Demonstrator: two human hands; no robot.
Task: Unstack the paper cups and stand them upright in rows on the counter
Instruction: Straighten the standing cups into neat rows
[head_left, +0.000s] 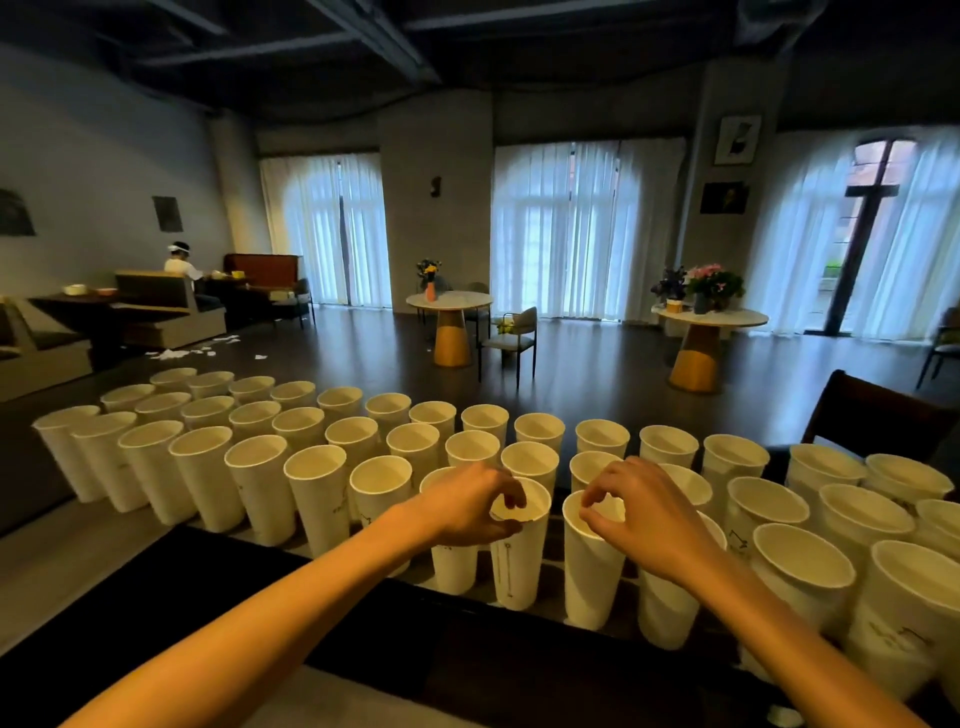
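Several tall white paper cups (317, 493) stand upright in rows across the dark counter (447, 644). My left hand (467, 506) pinches the near rim of one upright cup (517, 561) in the front row, thumb below and fingers curled over the edge. My right hand (641, 512) pinches the rim of the neighbouring cup (589, 577), just to the right. A gap separates these two cups. More cups (802, 571) crowd the right end of the counter, close together.
A dark chair back (878, 415) rises behind the cups at the right. Beyond the counter lie a dark floor, two round tables with flowers (449, 301) (709, 317) and a seated person (182, 265) at far left.
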